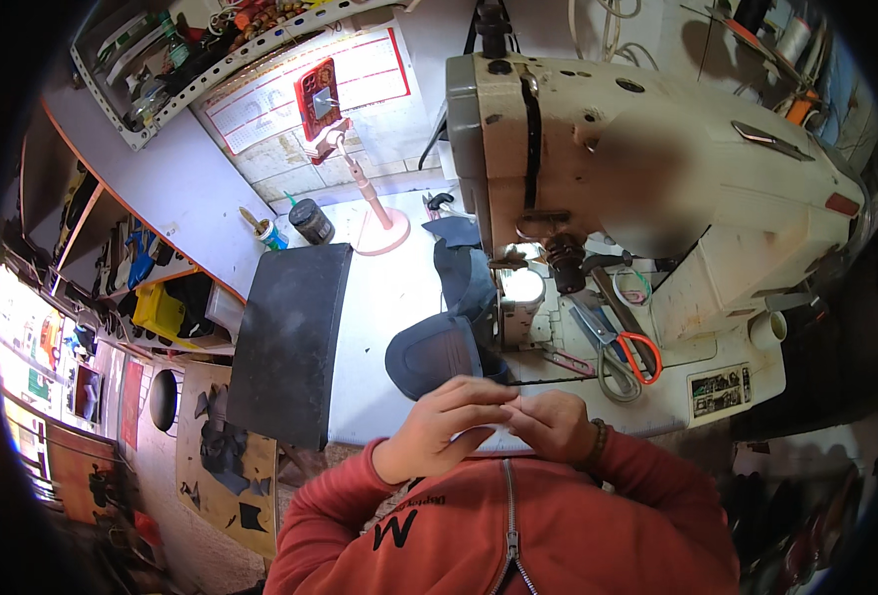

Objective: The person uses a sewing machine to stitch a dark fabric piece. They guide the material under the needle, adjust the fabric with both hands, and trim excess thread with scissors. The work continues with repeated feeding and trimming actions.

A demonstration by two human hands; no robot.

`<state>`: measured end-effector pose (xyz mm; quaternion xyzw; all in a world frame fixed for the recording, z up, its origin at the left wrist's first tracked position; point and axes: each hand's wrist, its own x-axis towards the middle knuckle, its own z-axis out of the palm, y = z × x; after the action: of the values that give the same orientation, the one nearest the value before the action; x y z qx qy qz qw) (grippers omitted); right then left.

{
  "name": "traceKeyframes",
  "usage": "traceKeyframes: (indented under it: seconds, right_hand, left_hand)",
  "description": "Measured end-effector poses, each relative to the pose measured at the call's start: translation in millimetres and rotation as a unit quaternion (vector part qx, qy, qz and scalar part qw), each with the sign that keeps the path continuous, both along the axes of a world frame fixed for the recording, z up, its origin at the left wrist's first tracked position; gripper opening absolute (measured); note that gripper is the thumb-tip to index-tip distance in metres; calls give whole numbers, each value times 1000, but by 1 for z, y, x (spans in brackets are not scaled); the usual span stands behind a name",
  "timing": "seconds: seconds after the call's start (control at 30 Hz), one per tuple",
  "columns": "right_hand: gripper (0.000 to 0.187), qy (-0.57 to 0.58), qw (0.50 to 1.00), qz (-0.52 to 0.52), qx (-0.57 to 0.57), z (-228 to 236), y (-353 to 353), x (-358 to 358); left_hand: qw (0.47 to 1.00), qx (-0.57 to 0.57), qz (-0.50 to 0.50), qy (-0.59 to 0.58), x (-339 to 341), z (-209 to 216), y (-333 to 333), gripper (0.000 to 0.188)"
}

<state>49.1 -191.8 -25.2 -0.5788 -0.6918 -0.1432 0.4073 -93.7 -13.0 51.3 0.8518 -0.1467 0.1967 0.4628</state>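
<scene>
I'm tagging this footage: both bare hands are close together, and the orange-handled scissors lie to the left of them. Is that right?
Only the side is wrong: the head view shows the orange-handled scissors to the right of the left hand and right hand, which are close together.

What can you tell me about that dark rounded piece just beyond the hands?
The dark rounded piece is blue-grey and matte, perhaps fabric or leather, with a curved border framing an inner panel. It lies on the white table, left of the sewing machine. Its near edge is by the left hand; contact is unclear.
</scene>
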Motion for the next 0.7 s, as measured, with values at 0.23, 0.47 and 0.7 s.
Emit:
traceKeyframes:
  seconds: [0.23, 0.47, 0.7]
  right_hand:
    - [22, 82, 995, -9, 57, 40, -20, -4]
    - [14, 460, 885, -57, 43, 49, 7, -1]
    - [18, 627, 779, 27, 21, 36, 26, 1]
  left_hand:
    - [983, 155, -13, -97, 43, 16, -14, 32]
    - [985, 11, 172, -12, 40, -1, -25, 15]
    - [960, -133, 244, 29, 40, -14, -32, 10]
